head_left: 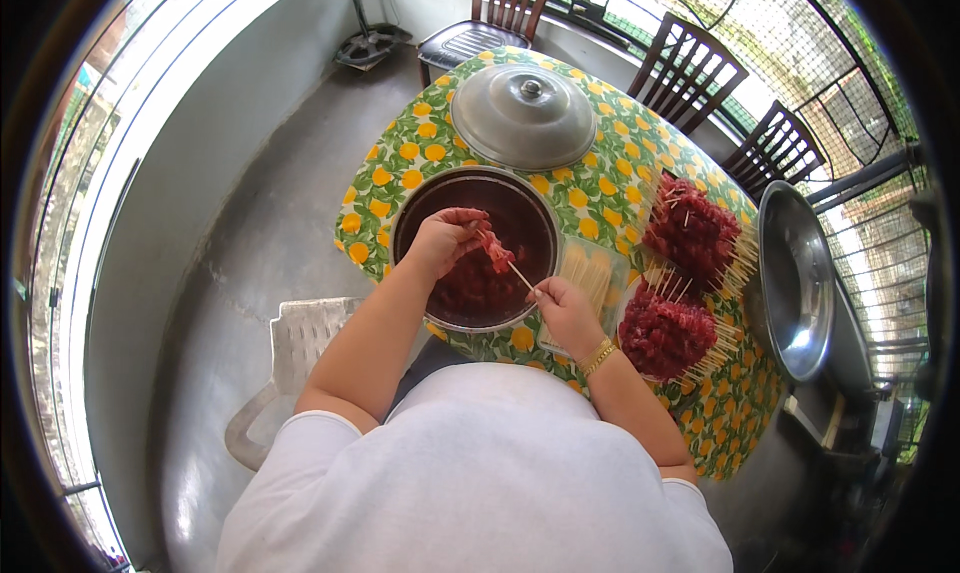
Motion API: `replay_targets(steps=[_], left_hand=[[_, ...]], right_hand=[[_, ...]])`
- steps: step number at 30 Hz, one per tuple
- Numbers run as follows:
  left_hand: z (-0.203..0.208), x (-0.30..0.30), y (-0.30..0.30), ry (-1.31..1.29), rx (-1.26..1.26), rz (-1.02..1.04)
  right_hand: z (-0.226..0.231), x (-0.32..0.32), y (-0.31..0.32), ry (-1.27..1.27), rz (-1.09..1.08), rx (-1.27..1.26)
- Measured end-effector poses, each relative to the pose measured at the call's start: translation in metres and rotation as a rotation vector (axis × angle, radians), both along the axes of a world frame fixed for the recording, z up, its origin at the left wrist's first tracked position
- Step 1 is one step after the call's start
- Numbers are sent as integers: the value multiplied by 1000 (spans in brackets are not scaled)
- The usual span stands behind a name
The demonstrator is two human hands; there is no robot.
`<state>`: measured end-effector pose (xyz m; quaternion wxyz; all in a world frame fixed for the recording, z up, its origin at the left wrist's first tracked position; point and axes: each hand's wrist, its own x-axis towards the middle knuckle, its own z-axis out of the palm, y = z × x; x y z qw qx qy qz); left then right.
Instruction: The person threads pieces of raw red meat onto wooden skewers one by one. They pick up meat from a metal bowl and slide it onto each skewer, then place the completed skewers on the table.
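Note:
Over a large round metal pot (403, 235) of raw red meat in dark marinade (470, 285), both my hands work on one skewer. A strip of raw meat (494, 250) is threaded on the tip of a thin wooden skewer (521, 275). My left hand (447, 241) pinches the upper end of the meat. In my right hand (567, 316) the skewer's lower end is gripped between thumb and fingers. Beside that hand, a clear plastic container (588, 276) holds bare skewers. Two heaps of finished meat skewers, a far heap (693, 231) and a near heap (666, 333), lie to the right.
A domed metal lid (523, 118) rests behind the pot on the lemon-patterned tablecloth (432, 130). At the table's right side a big metal basin (797, 281) stands tilted. Wooden chairs (688, 73) line the far side, and a pale plastic chair (305, 338) is at my left.

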<state>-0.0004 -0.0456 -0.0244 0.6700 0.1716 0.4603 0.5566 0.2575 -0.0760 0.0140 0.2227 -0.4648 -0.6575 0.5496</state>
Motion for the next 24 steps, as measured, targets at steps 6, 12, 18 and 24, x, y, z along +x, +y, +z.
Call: replay_targets(steps=[6, 12, 18, 24], left_hand=[[-4, 19, -3, 265, 114, 180], [4, 24, -3, 325, 180, 161], [6, 25, 1, 253, 135, 118], [9, 17, 5, 47, 80, 45]], right_hand=[[0, -6, -5, -48, -69, 118], [11, -9, -6, -67, -92, 86], [16, -11, -8, -57, -66, 60], [15, -12, -10, -101, -66, 340]])
